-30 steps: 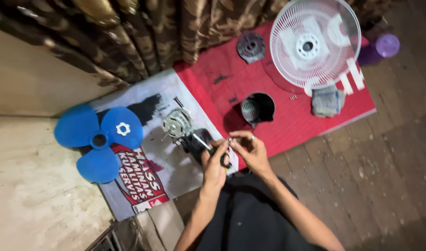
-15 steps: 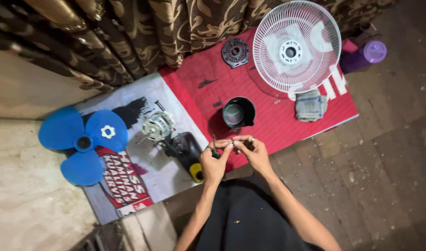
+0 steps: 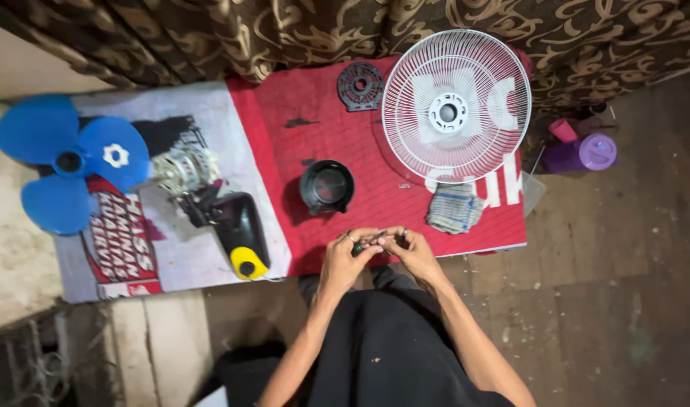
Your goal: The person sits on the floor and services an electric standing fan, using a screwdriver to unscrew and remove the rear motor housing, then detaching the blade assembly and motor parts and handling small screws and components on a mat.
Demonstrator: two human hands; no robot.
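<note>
Small dark part (image 3: 364,245), pinched between your two hands, is too small and too covered by your fingertips to identify; only a dark lump and a thin pale sliver beside it show. Your left hand (image 3: 348,256) has its fingers (image 3: 358,235) curled closed round the part from the left. Your right hand (image 3: 413,252) meets it from the right, fingers (image 3: 394,235) bent in and closed on the same item. How much of the part each hand bears cannot be told. Both hands sit over the near edge of the red printed mat (image 3: 299,98).

Just beyond your fingertips, slightly left, stands the round black plastic housing (image 3: 327,186), open side up. Beyond and to the right of your right fingers lies the folded checked cloth (image 3: 454,207), and past it the white wire fan guard (image 3: 456,105), lying flat. The dark grey round vented cover (image 3: 360,86) lies farther off, near the patterned brown curtain (image 3: 284,30).

Well left of your left fingers lie the black fan body with a yellow end (image 3: 239,230), the bare motor with its windings (image 3: 183,169) and the blue three-blade fan propeller (image 3: 66,166), whose left blade is cut by the frame edge. The purple bottle (image 3: 582,154) lies far right, partly in shadow.
</note>
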